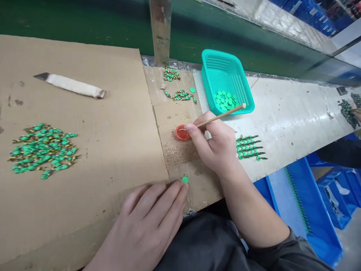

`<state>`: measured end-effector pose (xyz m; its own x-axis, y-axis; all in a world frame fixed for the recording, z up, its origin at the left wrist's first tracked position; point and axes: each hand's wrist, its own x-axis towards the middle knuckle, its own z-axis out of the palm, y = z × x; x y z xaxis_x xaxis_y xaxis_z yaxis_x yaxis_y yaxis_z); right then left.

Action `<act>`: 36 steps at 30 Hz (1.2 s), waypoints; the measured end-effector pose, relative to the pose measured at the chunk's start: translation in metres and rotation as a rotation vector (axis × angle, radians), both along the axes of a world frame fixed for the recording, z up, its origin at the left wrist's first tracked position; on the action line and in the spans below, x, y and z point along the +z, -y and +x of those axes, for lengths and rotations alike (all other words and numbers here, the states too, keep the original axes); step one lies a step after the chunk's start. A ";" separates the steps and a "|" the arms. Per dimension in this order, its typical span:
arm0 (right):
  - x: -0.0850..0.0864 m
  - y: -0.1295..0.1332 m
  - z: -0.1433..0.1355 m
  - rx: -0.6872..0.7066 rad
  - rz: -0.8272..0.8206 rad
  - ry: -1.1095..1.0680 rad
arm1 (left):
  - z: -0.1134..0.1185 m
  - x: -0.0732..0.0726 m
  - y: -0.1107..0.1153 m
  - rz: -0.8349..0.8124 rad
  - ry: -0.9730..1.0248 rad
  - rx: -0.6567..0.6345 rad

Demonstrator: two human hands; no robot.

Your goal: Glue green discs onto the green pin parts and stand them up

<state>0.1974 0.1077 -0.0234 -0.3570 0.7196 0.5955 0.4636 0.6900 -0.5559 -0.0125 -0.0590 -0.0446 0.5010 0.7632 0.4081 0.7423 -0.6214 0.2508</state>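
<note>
My right hand (216, 145) pinches a thin wooden stick (221, 115), its pale end pointing up to the right. The stick's other end is hidden by my fingers, over a small red cap (182, 133) with shiny content. Around and below the cap lie many tiny brown grains (180, 152). My left hand (158, 210) lies flat on the cardboard, fingers together, with the fingertips touching a small green disc (185, 180). Right of my right hand, green discs with dark twisted pieces (249, 146) stand in rows.
A turquoise basket (248, 90) holds green discs. Piles of green and yellow pieces (43, 148) lie at left and at the back (183, 95). A wrapped blade (75, 86) rests on the cardboard. Blue trays (324, 229) stand lower right; another person's hand (357, 113) shows far right.
</note>
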 end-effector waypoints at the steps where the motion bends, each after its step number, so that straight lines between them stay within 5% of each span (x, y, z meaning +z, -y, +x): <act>1: 0.000 0.000 0.000 -0.003 0.001 0.005 | 0.000 0.000 0.000 0.004 -0.002 -0.003; 12: 0.008 0.006 0.001 -0.020 0.029 -0.033 | 0.001 0.003 -0.003 0.004 0.043 -0.004; 23: -0.014 0.114 0.024 -0.016 -0.163 -0.186 | 0.000 -0.008 0.003 -0.018 0.040 0.014; 36: -0.016 0.114 0.019 0.041 -0.144 -0.082 | 0.001 -0.010 0.005 -0.080 0.076 -0.005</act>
<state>0.2163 -0.0062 -0.0398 -0.3422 0.7854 0.5158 0.3854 0.6180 -0.6852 -0.0113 -0.0644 -0.0549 0.4749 0.7922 0.3832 0.7160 -0.6010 0.3551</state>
